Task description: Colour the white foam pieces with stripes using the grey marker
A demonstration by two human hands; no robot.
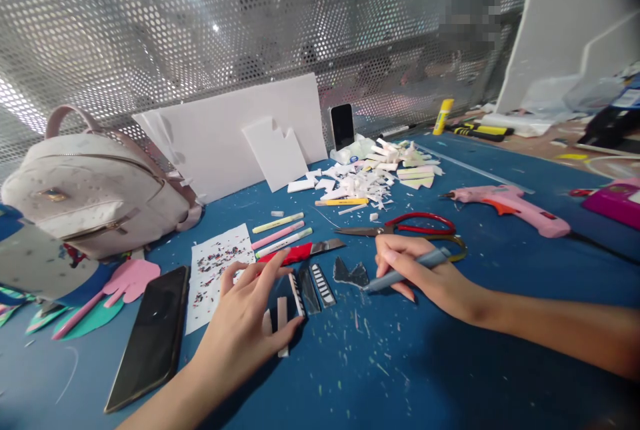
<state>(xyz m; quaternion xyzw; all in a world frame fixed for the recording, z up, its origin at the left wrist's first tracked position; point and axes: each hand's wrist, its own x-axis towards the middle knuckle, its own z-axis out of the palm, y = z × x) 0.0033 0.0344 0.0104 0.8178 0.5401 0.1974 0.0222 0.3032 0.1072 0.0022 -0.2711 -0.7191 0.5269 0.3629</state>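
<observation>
My left hand (250, 310) is low over the table, with a narrow black-and-white striped strip (297, 295) held by its ends between thumb and fingertip. Partly under that hand lie small white foam pieces (283, 323). Just right of it are a dark strip (309, 290) and a second striped piece (323, 285). My right hand (420, 273) grips a grey marker (410, 270) pen-fashion, its tip low near a dark, bow-shaped piece (351, 273). A red-handled cutter knife (300, 252) lies just beyond my left fingers.
Red-handled scissors (420, 222) lie beyond my right hand, a pink glue gun (515, 207) farther right. Behind are white scraps (365, 180), a yellow pencil (345, 202) and several markers (280, 233). A phone (150, 337), speckled paper (220, 270) and a backpack (95, 183) are left.
</observation>
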